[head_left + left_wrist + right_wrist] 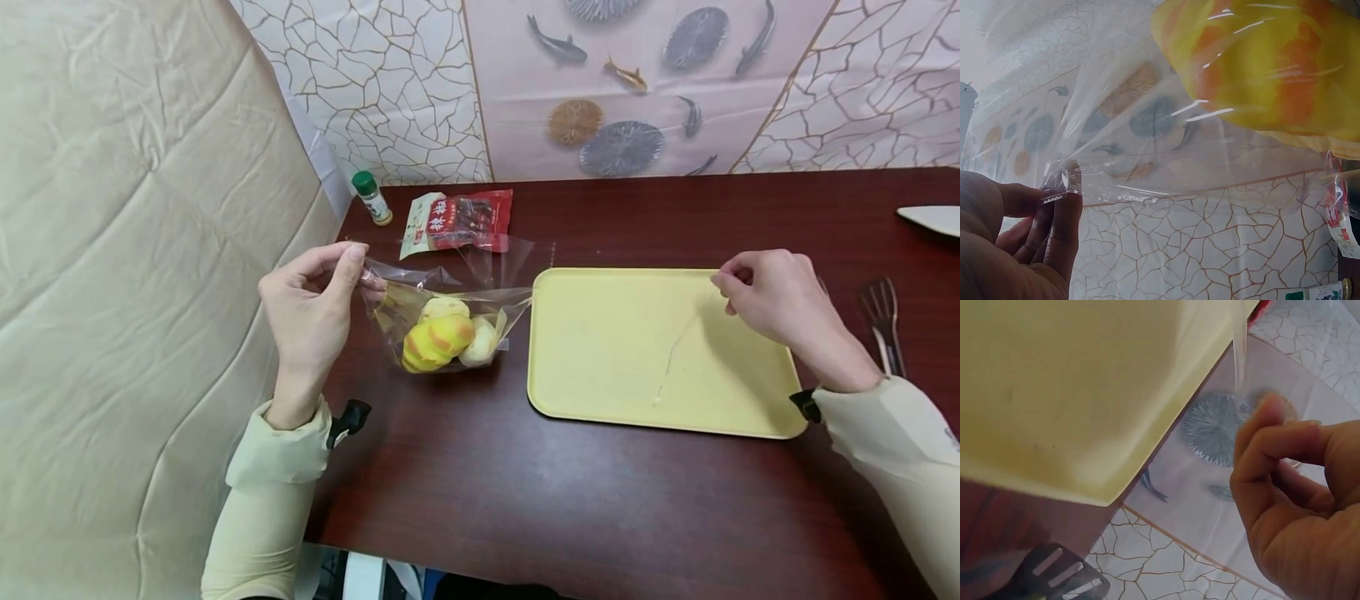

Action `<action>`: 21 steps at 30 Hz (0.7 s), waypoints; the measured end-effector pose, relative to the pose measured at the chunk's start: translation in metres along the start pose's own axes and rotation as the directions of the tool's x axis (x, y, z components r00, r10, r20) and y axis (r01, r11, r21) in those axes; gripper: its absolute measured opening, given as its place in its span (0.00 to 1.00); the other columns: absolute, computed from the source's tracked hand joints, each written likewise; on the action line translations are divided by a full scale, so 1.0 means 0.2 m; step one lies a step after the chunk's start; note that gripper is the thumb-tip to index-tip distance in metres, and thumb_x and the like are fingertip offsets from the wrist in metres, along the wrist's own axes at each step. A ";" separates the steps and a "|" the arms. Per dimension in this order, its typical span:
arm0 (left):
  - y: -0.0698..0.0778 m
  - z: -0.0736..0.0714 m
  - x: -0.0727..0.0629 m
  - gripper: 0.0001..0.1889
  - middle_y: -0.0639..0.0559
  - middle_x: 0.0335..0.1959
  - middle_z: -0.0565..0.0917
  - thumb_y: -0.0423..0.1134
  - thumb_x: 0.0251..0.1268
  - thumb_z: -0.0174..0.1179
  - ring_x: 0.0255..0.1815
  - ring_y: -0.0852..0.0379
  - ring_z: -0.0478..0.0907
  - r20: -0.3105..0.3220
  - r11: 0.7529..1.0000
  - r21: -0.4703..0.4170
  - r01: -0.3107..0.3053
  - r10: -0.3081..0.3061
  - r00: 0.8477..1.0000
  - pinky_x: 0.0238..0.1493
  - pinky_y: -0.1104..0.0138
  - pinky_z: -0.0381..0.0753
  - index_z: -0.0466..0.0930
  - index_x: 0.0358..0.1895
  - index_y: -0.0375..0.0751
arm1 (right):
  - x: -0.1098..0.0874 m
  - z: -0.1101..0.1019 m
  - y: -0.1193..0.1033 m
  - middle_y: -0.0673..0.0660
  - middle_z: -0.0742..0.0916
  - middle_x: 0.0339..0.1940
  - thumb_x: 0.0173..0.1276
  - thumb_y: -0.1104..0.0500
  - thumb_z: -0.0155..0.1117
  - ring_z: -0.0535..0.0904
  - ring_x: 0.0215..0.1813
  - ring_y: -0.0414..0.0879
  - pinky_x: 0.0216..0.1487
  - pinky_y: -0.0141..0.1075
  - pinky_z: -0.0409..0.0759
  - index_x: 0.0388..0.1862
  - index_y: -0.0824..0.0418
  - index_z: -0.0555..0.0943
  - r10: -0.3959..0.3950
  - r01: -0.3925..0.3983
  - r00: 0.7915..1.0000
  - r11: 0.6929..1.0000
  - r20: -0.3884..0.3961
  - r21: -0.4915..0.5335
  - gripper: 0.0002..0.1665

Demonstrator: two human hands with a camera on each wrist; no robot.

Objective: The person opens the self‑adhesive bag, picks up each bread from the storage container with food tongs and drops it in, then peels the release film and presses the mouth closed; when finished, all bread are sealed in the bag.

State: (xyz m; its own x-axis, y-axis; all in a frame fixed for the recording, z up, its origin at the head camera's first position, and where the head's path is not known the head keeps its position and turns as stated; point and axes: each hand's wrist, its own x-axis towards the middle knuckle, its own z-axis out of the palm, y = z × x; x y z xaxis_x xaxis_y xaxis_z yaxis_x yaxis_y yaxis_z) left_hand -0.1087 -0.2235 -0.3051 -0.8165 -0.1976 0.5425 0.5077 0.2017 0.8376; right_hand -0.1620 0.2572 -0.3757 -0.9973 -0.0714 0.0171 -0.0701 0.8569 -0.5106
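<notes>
My left hand [307,312] pinches the upper left corner of a clear plastic bag [517,258], thumb against fingers. Inside the bag lie a yellow bun with orange stripes [437,342] and paler bun-like pieces [480,343]. In the left wrist view the striped bun [1272,69] fills the upper right, and the bag film [1063,178] ends at the fingertips. My right hand [780,300] is over the right end of a yellow tray [600,350]. Its thumb and finger pinch a thin clear plastic strip [1239,350], which hangs over the tray.
Behind the bag lie a red and white snack packet [468,218] and a green-capped jar [372,198]. Right of the tray is a dark slotted utensil [881,312]; a white object [933,218] sits at the far right. A padded cream panel [150,292] borders the table's left side.
</notes>
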 end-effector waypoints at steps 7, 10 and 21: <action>-0.01 -0.01 0.00 0.09 0.59 0.25 0.91 0.27 0.73 0.69 0.23 0.65 0.89 0.008 1.000 0.009 -0.009 0.009 1.000 0.31 0.72 0.88 0.89 0.45 0.19 | 0.01 0.00 0.00 0.69 0.93 0.37 0.78 0.63 0.57 0.89 0.35 0.62 0.39 0.51 0.78 0.51 0.73 0.88 -0.093 0.090 0.995 0.993 -0.042 -0.075 0.17; -0.02 0.00 0.00 0.09 0.60 0.25 0.91 0.27 0.73 0.69 0.23 0.65 0.89 0.012 1.000 0.005 -0.015 0.015 1.000 0.31 0.72 0.88 0.89 0.45 0.19 | -0.02 0.00 -0.11 0.70 0.93 0.40 0.77 0.65 0.62 0.87 0.35 0.61 0.39 0.51 0.77 0.52 0.71 0.89 -0.167 0.156 0.974 0.984 -0.151 -0.080 0.13; -0.02 0.01 0.01 0.08 0.62 0.24 0.91 0.28 0.73 0.68 0.21 0.66 0.89 0.010 1.000 -0.015 -0.022 0.022 1.000 0.30 0.72 0.88 0.90 0.43 0.21 | -0.06 0.18 -0.65 0.53 0.91 0.42 0.70 0.67 0.77 0.83 0.44 0.29 0.44 0.22 0.80 0.55 0.60 0.92 -0.372 0.369 0.923 0.791 -0.096 0.488 0.15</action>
State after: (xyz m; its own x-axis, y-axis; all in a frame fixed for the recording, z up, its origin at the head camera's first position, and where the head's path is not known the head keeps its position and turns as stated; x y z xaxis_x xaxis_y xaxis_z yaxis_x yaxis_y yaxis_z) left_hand -0.1125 -0.2224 -0.3080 -0.8079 -0.1833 0.5602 0.5295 0.1916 0.8264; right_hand -0.1396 0.1283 -0.3410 -0.8967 -0.3355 0.2885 -0.4133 0.4020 -0.8170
